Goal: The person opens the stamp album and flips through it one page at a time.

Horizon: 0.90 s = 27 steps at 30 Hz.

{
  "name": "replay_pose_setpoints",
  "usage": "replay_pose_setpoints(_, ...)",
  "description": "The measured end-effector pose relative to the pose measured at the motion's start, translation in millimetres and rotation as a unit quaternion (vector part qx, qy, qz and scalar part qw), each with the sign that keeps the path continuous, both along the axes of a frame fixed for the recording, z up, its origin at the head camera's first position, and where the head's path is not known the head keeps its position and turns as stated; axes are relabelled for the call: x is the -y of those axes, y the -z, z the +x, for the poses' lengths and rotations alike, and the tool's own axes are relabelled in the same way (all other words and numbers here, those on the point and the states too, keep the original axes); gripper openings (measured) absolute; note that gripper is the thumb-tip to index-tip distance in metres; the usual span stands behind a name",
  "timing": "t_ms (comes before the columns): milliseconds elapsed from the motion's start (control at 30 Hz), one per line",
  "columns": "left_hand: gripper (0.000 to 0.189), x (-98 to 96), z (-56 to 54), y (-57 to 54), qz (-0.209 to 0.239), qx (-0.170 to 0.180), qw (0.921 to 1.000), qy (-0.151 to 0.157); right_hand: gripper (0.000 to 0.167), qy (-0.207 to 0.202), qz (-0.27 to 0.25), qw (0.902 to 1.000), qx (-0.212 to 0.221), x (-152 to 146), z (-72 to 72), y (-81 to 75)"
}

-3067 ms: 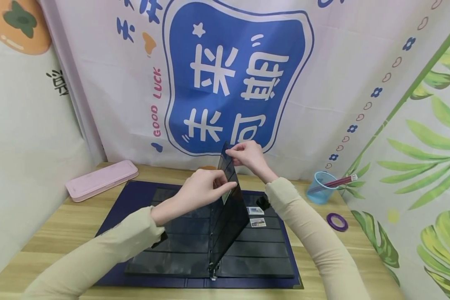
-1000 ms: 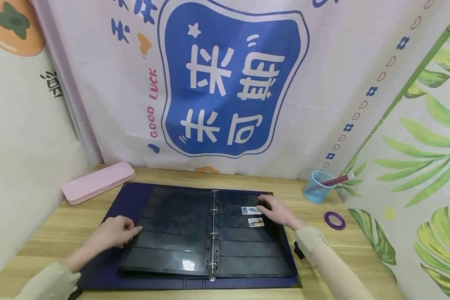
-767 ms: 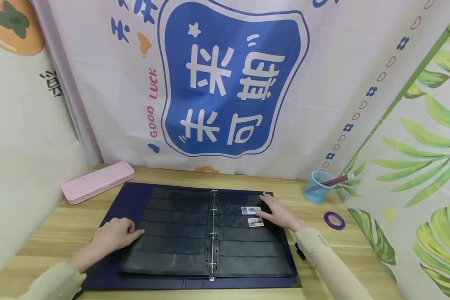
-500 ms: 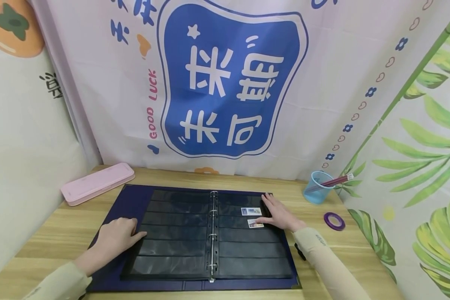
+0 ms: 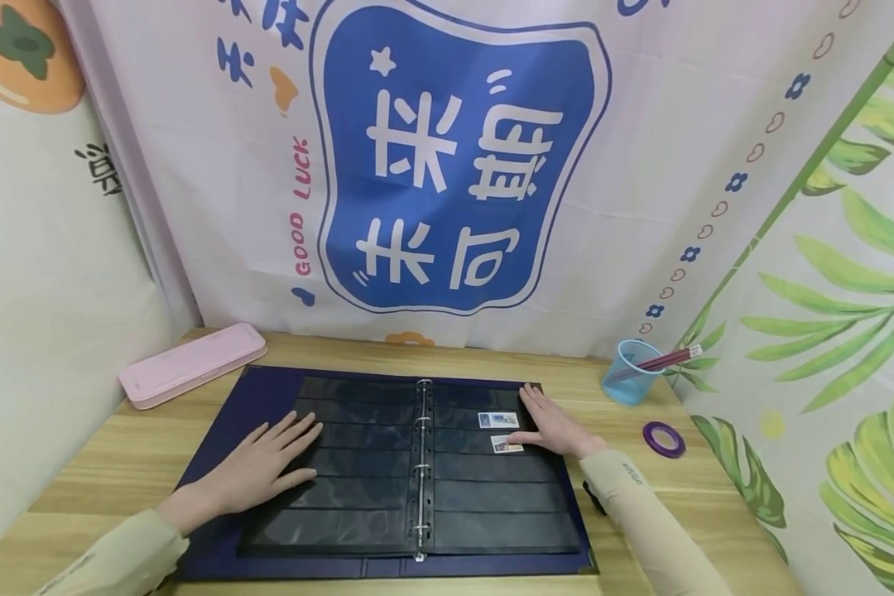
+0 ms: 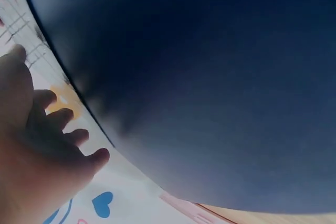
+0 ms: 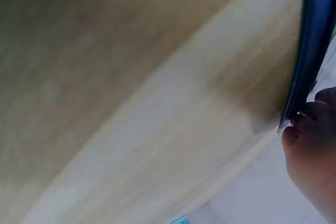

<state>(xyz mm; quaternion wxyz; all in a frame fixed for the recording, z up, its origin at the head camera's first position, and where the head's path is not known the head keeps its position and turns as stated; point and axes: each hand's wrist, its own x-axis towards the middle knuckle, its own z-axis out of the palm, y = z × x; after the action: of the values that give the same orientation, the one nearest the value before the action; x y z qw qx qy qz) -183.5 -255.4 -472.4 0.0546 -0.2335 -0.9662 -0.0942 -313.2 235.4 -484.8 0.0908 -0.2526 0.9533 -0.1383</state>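
Observation:
A navy ring-binder stamp album lies spread on the table, its metal rings down the middle. Black pocket pages lie on both sides. My left hand reaches over the outer edge of the left page, fingers spread and straight. On the right page, my right hand rests along the outer edge, fingers extended. Its thumb covers part of the lower stamp; another stamp shows just above. In the left wrist view the left hand appears beside the dark cover.
A pink pencil case lies at the back left of the wooden table. At the back right stands a blue cup with pencils, and a purple tape roll lies in front of it. A printed curtain hangs behind.
A raised black page, held by both hands earlier, now lies flat on the left. My left hand has since moved inward and spread its fingers; the right hand has flattened onto the right page.

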Motion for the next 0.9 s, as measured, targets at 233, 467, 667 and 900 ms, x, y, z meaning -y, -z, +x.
replay_pose_setpoints(233, 0.078, 2.7, 0.1, 4.2, 0.009, 0.037, 0.9991, 0.017, 0.103, 0.007, 0.01, 0.9999, 0.003, 1, -0.3, 0.8)
replay_pose_setpoints(467, 0.08, 3.2, -1.0, 7.6, 0.013, 0.036, 0.999, 0.022, 0.103, 0.01, 0.008, 0.9999, -0.008, 1, -0.4, 2.0)
replay_pose_setpoints(667, 0.081, 2.5, -1.1, 8.1, 0.016, 0.036, 0.9989, 0.025, 0.104, 0.02, -0.015, 0.9997, -0.002, 2, 1.2, -3.8)
replay_pose_setpoints(900, 0.081, 2.8, -1.9, 9.1, 0.006, 0.033, 0.9992, 0.022, 0.11, 0.042, -0.038, 0.9983, -0.014, 4, 2.8, -11.2)
